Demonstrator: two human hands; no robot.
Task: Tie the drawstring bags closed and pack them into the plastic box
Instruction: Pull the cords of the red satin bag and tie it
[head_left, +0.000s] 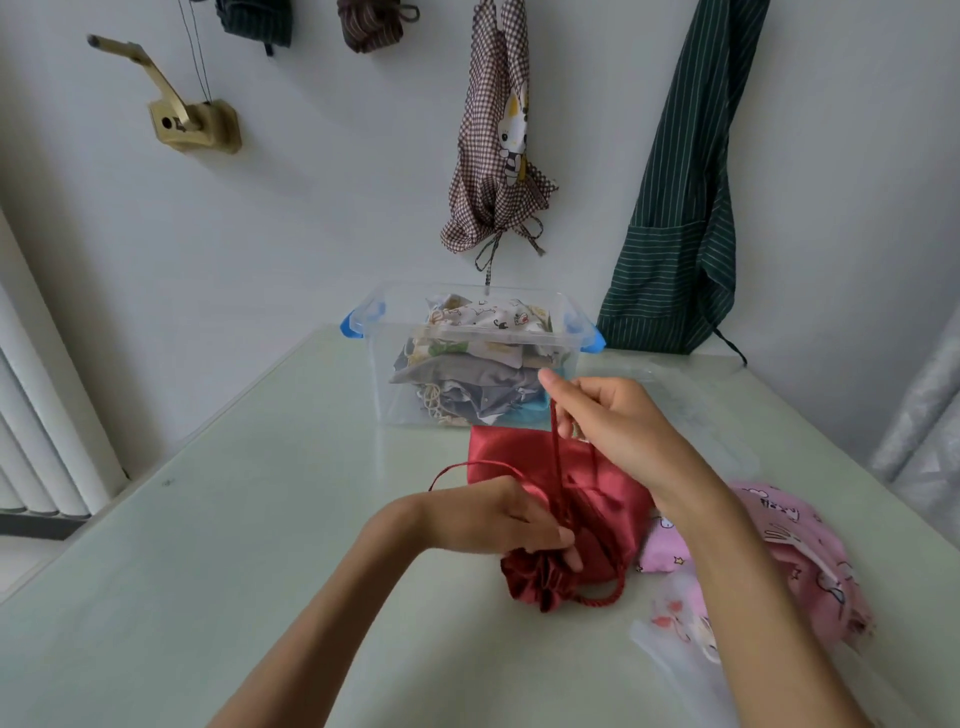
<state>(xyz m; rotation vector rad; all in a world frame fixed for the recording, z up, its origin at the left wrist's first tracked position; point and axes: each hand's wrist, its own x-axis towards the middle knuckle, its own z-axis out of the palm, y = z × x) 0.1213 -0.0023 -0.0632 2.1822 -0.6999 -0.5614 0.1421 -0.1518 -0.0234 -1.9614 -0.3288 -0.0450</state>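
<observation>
Red satin bag (597, 499) on table (260, 519): my left hand (493, 519) pinches its gathered neck. My right hand (613, 421) pinches its red cord (555, 441), raised.

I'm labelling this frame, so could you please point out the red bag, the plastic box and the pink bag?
red bag (597, 519): head view, satin body.
plastic box (395, 384): head view, clear front wall.
pink bag (810, 545): head view, printed cloth.

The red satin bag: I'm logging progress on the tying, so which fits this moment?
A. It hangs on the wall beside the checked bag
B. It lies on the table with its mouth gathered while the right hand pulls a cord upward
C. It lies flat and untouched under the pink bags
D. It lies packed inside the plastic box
B: the red satin bag lies on the table before the plastic box, the left hand pinching its gathered mouth, the right hand drawing the cord up.
</observation>
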